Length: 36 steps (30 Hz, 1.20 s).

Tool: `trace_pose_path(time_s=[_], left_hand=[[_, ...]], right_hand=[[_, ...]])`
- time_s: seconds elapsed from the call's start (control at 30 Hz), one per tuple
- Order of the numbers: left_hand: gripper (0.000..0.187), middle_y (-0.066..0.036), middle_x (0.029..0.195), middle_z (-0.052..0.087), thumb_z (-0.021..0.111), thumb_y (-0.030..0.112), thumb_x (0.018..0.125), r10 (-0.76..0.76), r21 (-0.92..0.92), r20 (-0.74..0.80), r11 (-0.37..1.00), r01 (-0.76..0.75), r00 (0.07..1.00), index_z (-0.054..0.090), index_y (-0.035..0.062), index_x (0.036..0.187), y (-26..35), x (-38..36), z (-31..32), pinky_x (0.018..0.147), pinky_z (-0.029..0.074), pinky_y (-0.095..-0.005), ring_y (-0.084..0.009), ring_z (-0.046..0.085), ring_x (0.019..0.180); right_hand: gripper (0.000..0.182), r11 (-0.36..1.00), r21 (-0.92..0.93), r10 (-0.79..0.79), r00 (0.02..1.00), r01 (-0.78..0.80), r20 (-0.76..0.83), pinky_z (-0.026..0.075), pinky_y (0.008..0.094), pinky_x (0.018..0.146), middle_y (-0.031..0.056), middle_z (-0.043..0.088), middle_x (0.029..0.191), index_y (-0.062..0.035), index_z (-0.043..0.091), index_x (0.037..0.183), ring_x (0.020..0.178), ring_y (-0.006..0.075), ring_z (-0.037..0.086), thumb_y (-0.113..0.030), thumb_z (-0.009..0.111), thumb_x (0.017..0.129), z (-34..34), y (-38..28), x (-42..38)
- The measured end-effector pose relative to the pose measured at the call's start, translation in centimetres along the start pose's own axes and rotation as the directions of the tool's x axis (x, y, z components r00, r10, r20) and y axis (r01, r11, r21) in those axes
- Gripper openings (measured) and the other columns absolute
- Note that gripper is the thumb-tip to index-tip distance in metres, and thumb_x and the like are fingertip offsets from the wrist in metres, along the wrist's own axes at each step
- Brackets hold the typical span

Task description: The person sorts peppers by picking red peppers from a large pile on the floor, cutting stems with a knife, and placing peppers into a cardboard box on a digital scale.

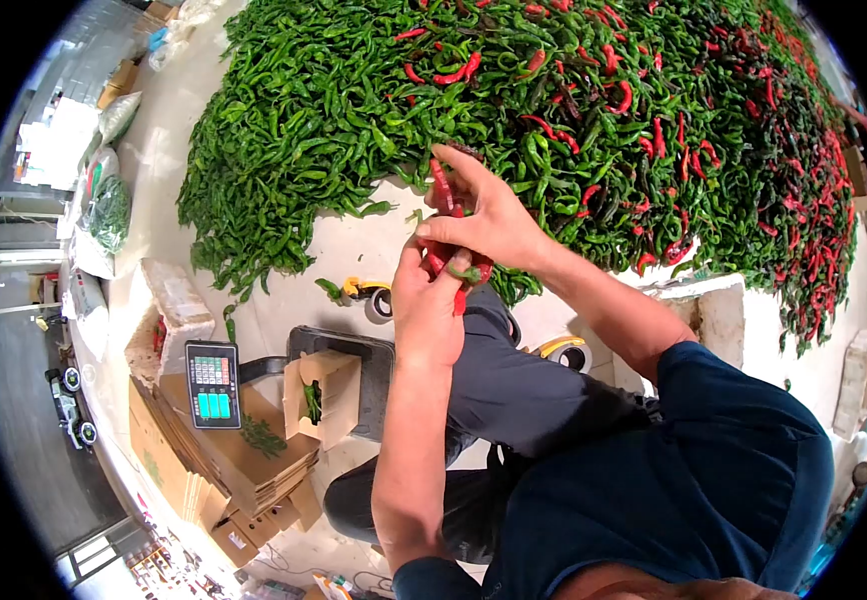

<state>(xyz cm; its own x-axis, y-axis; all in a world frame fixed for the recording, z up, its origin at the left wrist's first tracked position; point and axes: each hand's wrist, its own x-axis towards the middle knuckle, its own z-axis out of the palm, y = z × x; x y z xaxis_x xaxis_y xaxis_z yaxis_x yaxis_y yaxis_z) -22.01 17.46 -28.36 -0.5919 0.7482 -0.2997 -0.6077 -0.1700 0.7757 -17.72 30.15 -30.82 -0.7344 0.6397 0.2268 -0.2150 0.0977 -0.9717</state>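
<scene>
My left hand is raised in front of me and closed around a small bunch of red chilies. My right hand sits just above it, touching the same bunch, and pinches one long red chili between thumb and fingers. Both hands hover over the near edge of a huge pile of green chilies spread on the floor. Further right, the pile turns into mixed red and dark chilies.
An open small cardboard box with a few green chilies stands on a scale platform, whose display is to the left. Flattened cartons, a foam box and bags lie left. My knee is below the hands.
</scene>
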Motion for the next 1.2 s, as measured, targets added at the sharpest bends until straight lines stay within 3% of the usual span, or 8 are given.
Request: trace_pose_path(time_s=[0.13, 0.37, 0.7, 0.87, 1.03, 1.13, 1.17, 1.2], left_hand=[[0.031, -0.008, 0.111, 0.063, 0.068, 0.006, 0.092, 0.109, 0.102, -0.169, 0.990, -0.092, 0.980, 0.055, 0.0007, 0.120, -0.9, 0.7, -0.8, 0.076, 0.053, -0.0285, -0.0140, 0.062, 0.092], [0.021, -0.011, 0.108, 0.067, 0.064, 0.005, 0.095, 0.036, -0.034, -0.250, 0.998, -0.046, 0.968, 0.056, 0.0009, 0.114, 0.4, 0.2, 0.0, 0.086, 0.056, -0.0340, -0.0177, 0.066, 0.098], [0.029, -0.017, 0.113, 0.065, 0.052, 0.007, 0.100, -0.005, -0.106, -0.119, 0.994, -0.008, 0.993, 0.048, 0.0054, 0.128, 1.2, -0.4, -0.2, 0.076, 0.061, -0.0379, -0.0297, 0.068, 0.099], [0.027, -0.019, 0.112, 0.065, 0.052, 0.004, 0.096, -0.013, -0.207, -0.104, 0.978, -0.009, 0.994, 0.052, -0.0004, 0.122, 1.2, -0.4, -1.2, 0.094, 0.053, -0.0485, -0.0347, 0.064, 0.108], [0.033, -0.018, 0.114, 0.065, 0.054, 0.001, 0.093, 0.002, -0.254, -0.052, 0.967, -0.015, 0.999, 0.051, 0.0008, 0.126, 1.3, -0.5, -1.1, 0.090, 0.055, -0.0449, -0.0329, 0.065, 0.108], [0.038, -0.016, 0.118, 0.063, 0.053, -0.001, 0.092, 0.032, -0.184, -0.029, 0.982, -0.037, 0.999, 0.049, 0.0033, 0.130, 1.4, -0.6, -0.4, 0.090, 0.055, -0.0439, -0.0319, 0.064, 0.110], [0.039, -0.015, 0.120, 0.062, 0.053, -0.001, 0.092, 0.040, -0.158, -0.017, 0.987, -0.042, 0.999, 0.048, 0.0040, 0.131, 1.3, -0.6, 0.0, 0.090, 0.054, -0.0438, -0.0316, 0.064, 0.111], [0.047, -0.013, 0.118, 0.062, 0.054, -0.003, 0.090, 0.033, -0.159, -0.025, 0.987, -0.037, 0.999, 0.047, 0.0089, 0.135, 1.3, -0.7, 0.2, 0.090, 0.054, -0.0449, -0.0307, 0.064, 0.109]], right_hand=[[0.045, 0.891, 0.155, 0.414, 0.903, -0.428, 0.116, 0.050, 0.0269, 0.069, 0.0061, 0.065, 0.086, 0.0098, 0.053, 0.127, 0.076, 0.0100, 0.059, -0.024, 0.060, 0.098, 0.7, -1.7, -2.0], [0.028, 0.939, 0.213, 0.305, 0.940, -0.271, -0.150, 0.056, 0.0290, 0.073, 0.0087, 0.069, 0.098, 0.0053, 0.061, 0.113, 0.085, 0.0132, 0.063, -0.017, 0.049, 0.103, 0.6, -1.3, -3.2], [0.021, 0.908, 0.226, 0.343, 0.936, -0.352, 0.080, 0.050, 0.0249, 0.071, 0.0035, 0.067, 0.089, 0.0024, 0.064, 0.110, 0.078, 0.0086, 0.059, -0.015, 0.060, 0.099, -3.8, -1.0, -4.1], [0.027, 0.848, -0.397, 0.431, 0.893, -0.351, 0.131, 0.052, 0.0268, 0.066, 0.0071, 0.071, 0.090, 0.0029, 0.066, 0.112, 0.075, 0.0096, 0.063, -0.019, 0.064, 0.096, -10.2, -0.3, -8.0], [0.029, 0.364, -0.845, 0.720, 0.694, -0.390, -0.010, 0.050, 0.0405, 0.063, 0.0166, 0.067, 0.076, -0.0001, 0.067, 0.097, 0.063, 0.0255, 0.062, -0.029, 0.061, 0.096, -24.5, 2.3, -19.1], [0.051, -0.045, -0.999, 0.950, 0.307, -0.022, -0.050, 0.052, 0.0440, 0.068, 0.0178, 0.068, 0.080, -0.0022, 0.067, 0.090, 0.068, 0.0288, 0.065, -0.046, 0.046, 0.102, -30.5, 2.1, -26.7], [0.040, 0.036, -0.946, 0.803, 0.554, 0.322, 0.220, 0.054, 0.0436, 0.072, 0.0175, 0.069, 0.085, -0.0048, 0.069, 0.090, 0.072, 0.0297, 0.067, -0.039, 0.050, 0.099, -33.0, 2.8, -31.6], [0.035, 0.089, -0.981, 0.887, 0.435, 0.171, 0.157, 0.054, 0.0443, 0.073, 0.0183, 0.069, 0.086, -0.0045, 0.069, 0.091, 0.075, 0.0316, 0.067, -0.035, 0.053, 0.097, -33.2, 3.5, -31.9]])
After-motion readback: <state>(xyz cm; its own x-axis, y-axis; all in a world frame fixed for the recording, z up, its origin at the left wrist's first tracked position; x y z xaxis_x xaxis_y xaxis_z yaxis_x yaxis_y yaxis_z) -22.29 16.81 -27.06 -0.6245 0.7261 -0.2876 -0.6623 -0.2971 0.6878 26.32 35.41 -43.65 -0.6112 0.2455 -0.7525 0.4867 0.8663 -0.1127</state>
